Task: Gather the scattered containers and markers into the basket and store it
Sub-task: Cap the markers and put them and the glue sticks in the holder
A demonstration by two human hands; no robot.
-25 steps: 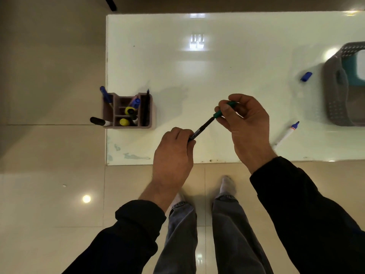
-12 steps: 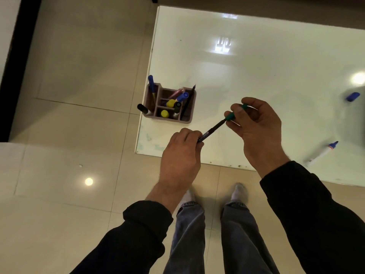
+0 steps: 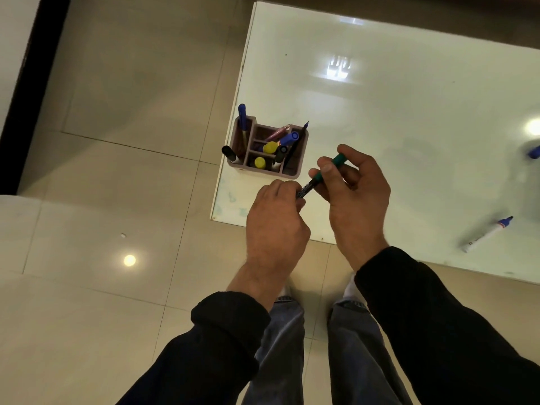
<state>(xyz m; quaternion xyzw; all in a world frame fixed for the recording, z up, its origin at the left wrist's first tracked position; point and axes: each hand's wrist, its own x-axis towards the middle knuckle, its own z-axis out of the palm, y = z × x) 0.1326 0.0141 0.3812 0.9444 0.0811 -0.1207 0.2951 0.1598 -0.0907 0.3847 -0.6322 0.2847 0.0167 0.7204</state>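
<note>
Slim black marker with green cap point(image 3: 310, 185): held above near corner of glossy white surface point(image 3: 380, 112). Left hand point(image 3: 274, 217) grip curled round barrel; right hand point(image 3: 356, 194) grip pinching cap. Step, likely: capping. Next: press cap home, stand marker in mauve compartmented plastic holder point(image 3: 299, 162) just beyond. Basket unseen.

A slim black marker with a green end point(image 3: 307, 187) slants between the left hand point(image 3: 274, 217), pinching its dark end, and the right hand point(image 3: 353, 194), gripping the green end, above the table's near edge. Just beyond stands a mauve plastic compartmented holder point(image 3: 293, 171), upright at the table's left corner, stuffed with blue-, yellow- and black-capped markers (all leaning). A white marker with a bare blue tip point(image 3: 486, 234) lies flat, well apart to the right.
</note>
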